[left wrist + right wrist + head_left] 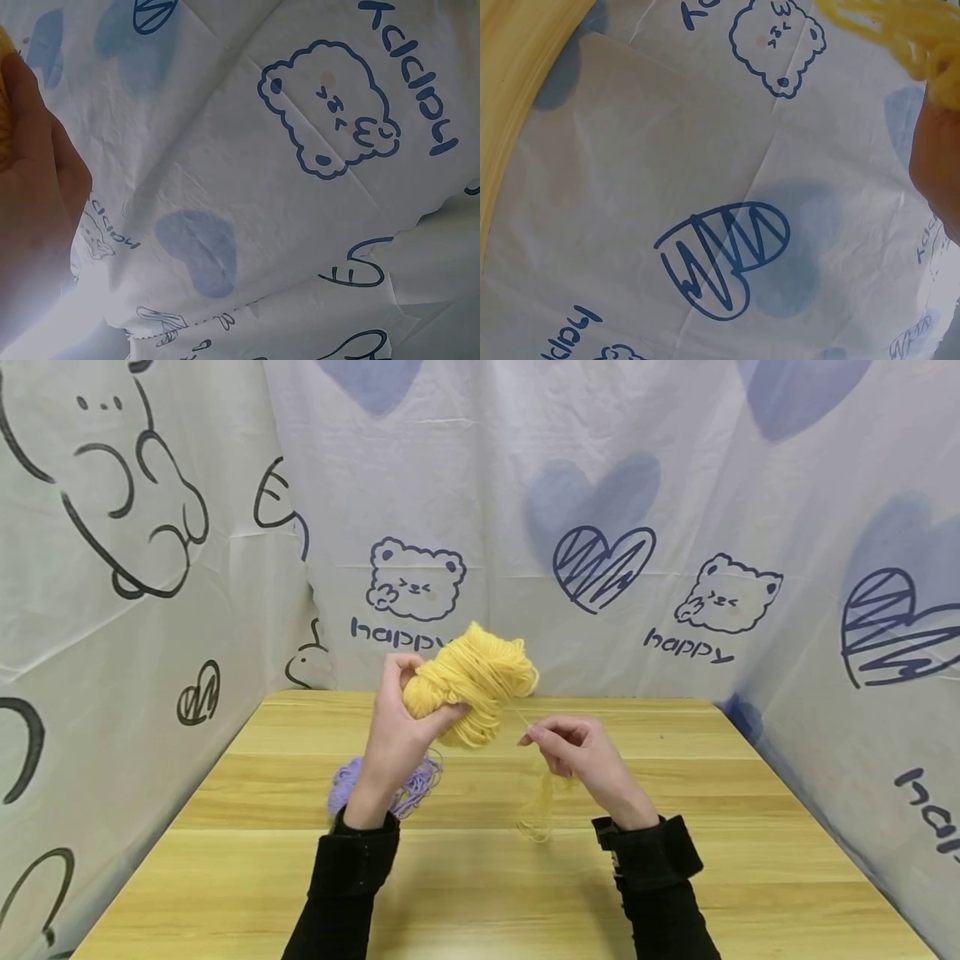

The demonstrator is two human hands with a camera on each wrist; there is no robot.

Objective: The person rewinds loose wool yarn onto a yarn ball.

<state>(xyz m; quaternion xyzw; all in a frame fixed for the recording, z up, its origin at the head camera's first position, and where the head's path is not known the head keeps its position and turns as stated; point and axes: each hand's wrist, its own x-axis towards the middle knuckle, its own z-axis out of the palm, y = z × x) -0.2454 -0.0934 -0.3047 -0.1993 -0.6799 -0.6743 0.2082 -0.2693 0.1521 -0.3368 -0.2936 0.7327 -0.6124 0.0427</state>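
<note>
A ball of yellow yarn (480, 681) is held up over the table by my left hand (401, 739), thumb in front and fingers behind it. To its right, my right hand (585, 756) pinches a thin yellow strand that runs up to the ball. Loose yellow loops (538, 810) hang below the right hand's fingers. In the right wrist view some yellow strands (900, 34) show blurred beside the hand (937, 157). The left wrist view shows only part of the left hand (37, 165), with a sliver of yellow yarn at the edge.
Behind the left wrist, a bundle of purple yarn (420, 785) lies on the wooden table (480, 877). White cloth (495, 510) printed with hearts and bears hangs behind the table and along both sides.
</note>
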